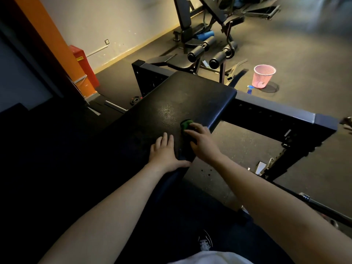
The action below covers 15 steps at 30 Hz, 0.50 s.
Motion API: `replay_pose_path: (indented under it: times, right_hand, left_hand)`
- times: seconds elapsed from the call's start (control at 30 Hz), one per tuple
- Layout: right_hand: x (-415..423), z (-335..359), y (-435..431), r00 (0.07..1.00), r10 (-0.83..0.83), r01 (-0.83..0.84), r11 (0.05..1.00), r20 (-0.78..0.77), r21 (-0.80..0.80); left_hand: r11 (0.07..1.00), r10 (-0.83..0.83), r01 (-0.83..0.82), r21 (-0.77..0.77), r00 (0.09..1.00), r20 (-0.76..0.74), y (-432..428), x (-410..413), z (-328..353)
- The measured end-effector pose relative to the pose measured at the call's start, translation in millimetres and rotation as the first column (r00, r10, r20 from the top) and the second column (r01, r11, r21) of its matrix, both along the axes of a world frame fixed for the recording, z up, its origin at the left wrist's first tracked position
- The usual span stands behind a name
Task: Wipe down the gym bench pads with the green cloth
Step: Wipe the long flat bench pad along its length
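Observation:
A long black bench pad (pixel 186 96) runs from the lower left up to the centre of the view. A dull wet patch shows near its middle. My right hand (pixel 202 142) presses the bunched green cloth (pixel 186 125) onto the pad near its right edge; only the cloth's far end shows past my fingers. My left hand (pixel 163 151) lies flat on the pad just left of it, fingers apart, thumb hooked over the pad's edge.
A black steel frame (pixel 276 113) crosses behind and to the right of the pad. A pink mesh basket (pixel 263 76) and a blue spray bottle (pixel 251 89) stand on the floor beyond it. Another exercise machine (pixel 205 48) is further back. An orange pillar (pixel 62 48) is at the left.

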State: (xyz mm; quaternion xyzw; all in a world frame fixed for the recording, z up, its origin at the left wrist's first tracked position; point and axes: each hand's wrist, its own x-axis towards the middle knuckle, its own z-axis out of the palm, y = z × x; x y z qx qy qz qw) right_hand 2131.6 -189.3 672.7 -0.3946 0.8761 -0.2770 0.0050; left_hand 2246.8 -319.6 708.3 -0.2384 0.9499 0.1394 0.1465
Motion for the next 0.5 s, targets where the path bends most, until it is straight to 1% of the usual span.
replay_pose_path:
  times: [0.03,0.07,0.1,0.13,0.2,0.27,0.3,0.37,0.47,0.5]
  right_hand:
    - [-4.6,-3.1,3.9,0.995,-0.096,0.096,0.995,0.016,-0.006]
    - [-9.4,-6.4,6.2,0.977,-0.203,0.205,0.979,0.069,-0.019]
    - [-11.6,-7.6,8.1,0.942,-0.299,0.306,0.952,0.152,-0.027]
    - [-12.5,-9.4,9.5,0.899,-0.359,0.38,0.924,0.251,-0.038]
    - [-5.9,-10.3,9.0,0.825,-0.395,0.459,0.885,0.405,-0.072]
    - [9.3,-8.1,6.1,0.795,-0.393,0.491,0.864,0.462,-0.111]
    - [18.8,-6.2,3.7,0.799,-0.383,0.49,0.862,0.464,-0.132]
    - [35.4,-3.3,-1.6,0.844,-0.345,0.438,0.885,0.41,-0.157]
    - [53.8,-0.4,-12.0,0.95,-0.242,0.264,0.96,0.196,-0.094]
    - [56.7,-0.2,-14.0,0.971,-0.194,0.204,0.977,0.139,-0.064]
  left_hand:
    - [1.0,0.013,-0.014,-0.021,0.999,-0.032,1.6,3.8,-3.6]
    - [0.998,0.046,-0.048,-0.035,0.997,-0.054,3.2,6.9,-7.2]
    - [0.995,0.084,-0.087,-0.044,0.994,-0.065,4.9,10.6,-8.8]
    - [0.991,0.119,-0.123,-0.053,0.991,-0.068,7.4,13.3,-9.8]
    - [0.986,0.152,-0.157,-0.063,0.985,-0.077,11.4,18.4,-10.8]
    - [0.987,0.14,-0.146,-0.069,0.986,-0.087,12.1,21.5,-11.0]
    - [0.988,0.13,-0.136,-0.07,0.988,-0.089,10.1,23.0,-11.5]
    - [0.992,0.105,-0.11,-0.055,0.991,-0.079,3.8,25.0,-12.8]
    - [0.997,0.072,-0.075,-0.03,0.994,-0.083,-3.3,30.2,-16.5]
    - [0.997,0.064,-0.067,-0.029,0.994,-0.088,-2.8,30.6,-17.1]
